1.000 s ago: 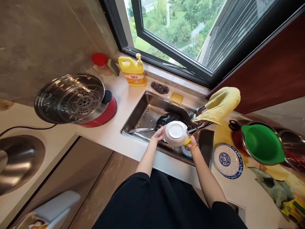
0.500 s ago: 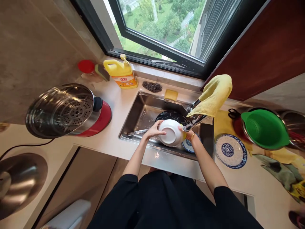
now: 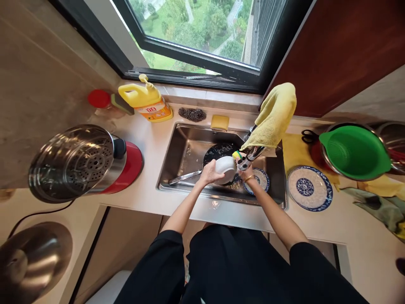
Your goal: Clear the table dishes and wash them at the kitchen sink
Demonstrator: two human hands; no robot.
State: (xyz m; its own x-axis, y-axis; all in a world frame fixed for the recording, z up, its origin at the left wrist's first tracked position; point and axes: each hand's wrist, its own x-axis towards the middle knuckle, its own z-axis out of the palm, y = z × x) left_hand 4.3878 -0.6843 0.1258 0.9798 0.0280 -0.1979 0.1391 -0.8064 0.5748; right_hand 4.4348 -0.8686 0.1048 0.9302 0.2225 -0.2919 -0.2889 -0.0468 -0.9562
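A white bowl (image 3: 225, 168) is tilted on its side over the sink (image 3: 185, 145), its opening turned to the right. My left hand (image 3: 210, 173) grips it by the near left side, thumb on the outside. On its right, my right hand (image 3: 246, 169) holds a yellow and green sponge (image 3: 236, 155) at the bowl's rim; the faucet (image 3: 249, 158) covers part of this hand. Below them in the sink lie a dark pan (image 3: 218, 151) with water in it, its handle pointing left, and a blue-patterned plate (image 3: 261, 179).
A yellow cloth (image 3: 274, 114) drapes over the faucet. Behind the sink are a detergent jug (image 3: 147, 101), a steel scourer (image 3: 192, 114) and another sponge (image 3: 220, 122). A steamer (image 3: 91, 164) stands left; a patterned plate (image 3: 311, 188) and green colander (image 3: 354, 152) are on the right.
The bowl has turned from showing its base to lying sideways, with its opening to the right. The sponge in my right hand has come into clearer view. The camera view has shifted a little.
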